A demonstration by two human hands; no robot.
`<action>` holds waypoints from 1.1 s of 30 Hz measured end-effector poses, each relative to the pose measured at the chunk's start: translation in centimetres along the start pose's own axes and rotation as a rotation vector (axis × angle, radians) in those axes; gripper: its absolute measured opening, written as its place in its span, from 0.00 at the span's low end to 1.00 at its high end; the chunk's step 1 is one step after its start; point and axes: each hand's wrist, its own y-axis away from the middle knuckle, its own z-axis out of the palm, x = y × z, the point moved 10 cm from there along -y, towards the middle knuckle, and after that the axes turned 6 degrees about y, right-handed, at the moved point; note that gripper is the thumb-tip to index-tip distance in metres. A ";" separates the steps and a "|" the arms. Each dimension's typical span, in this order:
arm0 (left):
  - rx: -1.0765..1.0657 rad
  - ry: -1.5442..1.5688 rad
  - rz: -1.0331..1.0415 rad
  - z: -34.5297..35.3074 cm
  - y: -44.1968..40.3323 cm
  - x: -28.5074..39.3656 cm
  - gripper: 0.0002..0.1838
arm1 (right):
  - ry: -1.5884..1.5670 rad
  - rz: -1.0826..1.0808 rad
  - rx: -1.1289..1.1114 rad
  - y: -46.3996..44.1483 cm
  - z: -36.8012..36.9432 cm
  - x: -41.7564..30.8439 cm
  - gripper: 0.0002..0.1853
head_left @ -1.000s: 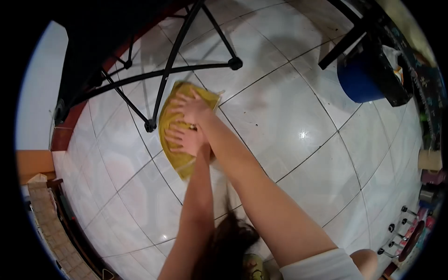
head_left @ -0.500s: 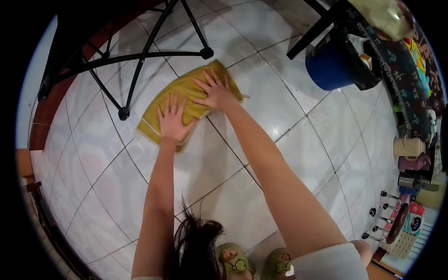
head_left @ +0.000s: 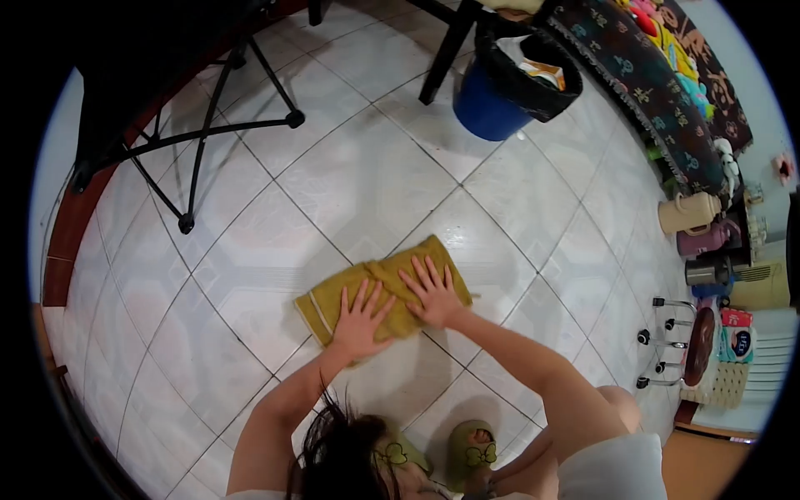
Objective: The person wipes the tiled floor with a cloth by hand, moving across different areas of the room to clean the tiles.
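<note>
A mustard-yellow cloth (head_left: 392, 279), folded and with a pale stripe near its left end, lies on the white tiled floor (head_left: 333, 217). My left hand (head_left: 360, 323) presses flat on its left part, fingers spread. On the right part rests my right hand (head_left: 435, 296), also flat with the fingers apart. Both palms touch the cloth from above, and neither hand is wrapped around it. Below them, close to my body, are my feet in green slippers (head_left: 472, 454). Dark hair hangs into the bottom of the view.
A black folding frame (head_left: 200, 133) stands on the floor at upper left. Near the top stands a blue bin (head_left: 492, 104) with a black liner, beside a dark table leg (head_left: 446, 62). Along the right are a beige jug (head_left: 690, 212) and a wheeled stool (head_left: 700, 346).
Both hands and the cloth have moved back toward my feet and somewhat to the right. The view has shifted too, so the bin and frame appear farther left.
</note>
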 end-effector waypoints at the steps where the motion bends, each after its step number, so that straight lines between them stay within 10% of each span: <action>1: -0.019 0.018 0.029 0.8 0.7 1.4 0.45 | -0.011 0.002 0.005 1.8 0.3 -0.2 0.39; 12: 0.042 0.070 -0.060 0.8 0.8 0.5 0.46 | -0.006 0.047 0.121 1.5 -0.9 -2.2 0.41; 26: 0.551 0.131 -0.885 -8.4 -8.9 -15.6 0.49 | 0.064 -0.270 0.134 -25.4 -9.0 -3.5 0.38; 33: 0.537 -0.013 -0.877 -12.4 -18.3 -22.6 0.47 | 0.046 -0.147 0.254 -35.9 -13.0 2.4 0.35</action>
